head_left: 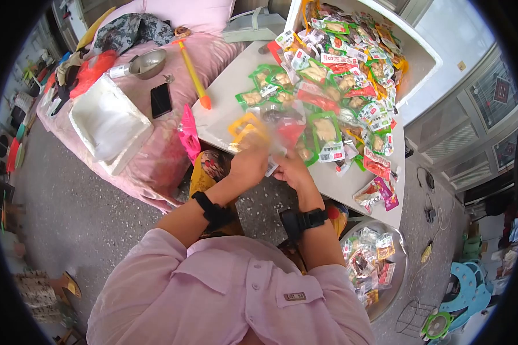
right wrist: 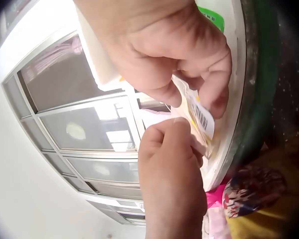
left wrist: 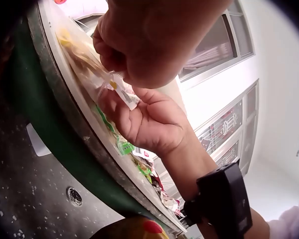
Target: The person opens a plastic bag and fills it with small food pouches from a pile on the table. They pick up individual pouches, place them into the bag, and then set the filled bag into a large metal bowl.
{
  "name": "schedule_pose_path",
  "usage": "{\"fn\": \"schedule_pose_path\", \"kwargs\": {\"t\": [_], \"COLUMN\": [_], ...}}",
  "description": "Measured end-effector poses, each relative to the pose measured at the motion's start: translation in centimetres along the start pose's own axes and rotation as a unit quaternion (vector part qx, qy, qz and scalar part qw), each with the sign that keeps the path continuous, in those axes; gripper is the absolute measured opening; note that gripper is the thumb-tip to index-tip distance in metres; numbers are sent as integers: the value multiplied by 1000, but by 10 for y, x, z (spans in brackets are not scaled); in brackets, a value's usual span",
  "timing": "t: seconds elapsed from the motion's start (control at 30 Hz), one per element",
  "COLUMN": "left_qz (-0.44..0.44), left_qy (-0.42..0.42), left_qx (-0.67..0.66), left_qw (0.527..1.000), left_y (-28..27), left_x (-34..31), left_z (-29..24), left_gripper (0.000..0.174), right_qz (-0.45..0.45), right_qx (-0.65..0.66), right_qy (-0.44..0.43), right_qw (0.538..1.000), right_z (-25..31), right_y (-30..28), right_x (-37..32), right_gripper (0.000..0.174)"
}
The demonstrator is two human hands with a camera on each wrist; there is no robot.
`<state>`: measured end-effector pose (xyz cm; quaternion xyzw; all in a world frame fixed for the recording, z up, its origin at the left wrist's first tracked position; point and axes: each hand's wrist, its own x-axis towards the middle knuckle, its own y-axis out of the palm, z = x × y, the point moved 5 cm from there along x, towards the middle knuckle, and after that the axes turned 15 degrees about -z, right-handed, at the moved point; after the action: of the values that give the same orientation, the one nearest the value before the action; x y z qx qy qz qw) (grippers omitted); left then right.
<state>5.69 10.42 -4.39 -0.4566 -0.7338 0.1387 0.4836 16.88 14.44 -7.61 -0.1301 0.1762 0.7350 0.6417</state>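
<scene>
Close to the near edge of the table, both hands grip one snack packet (right wrist: pixel 202 119), which shows a white barcode label and yellow print. My left hand (head_left: pixel 249 167) pinches it between thumb and curled fingers. My right hand (head_left: pixel 294 171) pinches the same packet, thumb and fingers close beside the left ones. In the left wrist view the packet's clear film (left wrist: pixel 82 59) stretches beyond the hands over the table edge, and the left fist hides part of it. A blurred yellow-edged part (head_left: pixel 248 129) shows past the left hand in the head view.
Many snack packets (head_left: pixel 325 129) are heaped on the table (head_left: pixel 213 123), spilling from a white foam box (head_left: pixel 423 63). A metal basin (head_left: pixel 398 282) with packets stands at lower right. A foam tray (head_left: pixel 135 129), phone (head_left: pixel 161 100) and metal bowl (head_left: pixel 148 63) lie on the pink bed.
</scene>
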Motion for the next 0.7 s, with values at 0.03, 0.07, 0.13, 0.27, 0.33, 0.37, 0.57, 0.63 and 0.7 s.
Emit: {"fn": "schedule_pose_path", "kwargs": {"t": [0.03, 0.07, 0.13, 0.27, 0.33, 0.37, 0.57, 0.63, 0.7], "left_qz": [-4, -7, -25, -43, -37, -61, -83, -84, -74], "left_qy": [5, 11, 26, 43, 37, 66, 117, 134, 128], "left_qx": [-3, -7, -22, -41, -56, -61, -107, -76, -74], "left_qw": [1000, 1000, 999, 997, 997, 994, 984, 984, 986], "left_y": [1, 2, -1, 0, 1, -1, 15, 22, 26], "left_x": [-2, -3, -6, -4, -2, -1, -8, -10, -8], "left_z": [2, 3, 3, 0, 2, 0, 14, 18, 20], "left_gripper": [8, 7, 7, 6, 6, 7, 9, 9, 9], "right_qz": [5, 8, -23, -41, -29, -21, 8, -36, -119], "right_qx": [-61, -122, -97, -46, -28, -16, -98, -106, -168], "right_qy": [-10, -20, -35, -5, 14, 23, -51, -101, -197], "right_qw": [998, 992, 994, 998, 999, 999, 994, 989, 959], "right_z": [-1, -4, -10, -14, -17, -18, 4, 29, 61], "right_y": [-8, -13, -12, 3, 10, 13, -20, -50, -90], "right_x": [1, 3, 9, 18, 22, 22, 7, 3, 2], "right_gripper": [17, 16, 13, 7, 6, 6, 11, 12, 12]}}
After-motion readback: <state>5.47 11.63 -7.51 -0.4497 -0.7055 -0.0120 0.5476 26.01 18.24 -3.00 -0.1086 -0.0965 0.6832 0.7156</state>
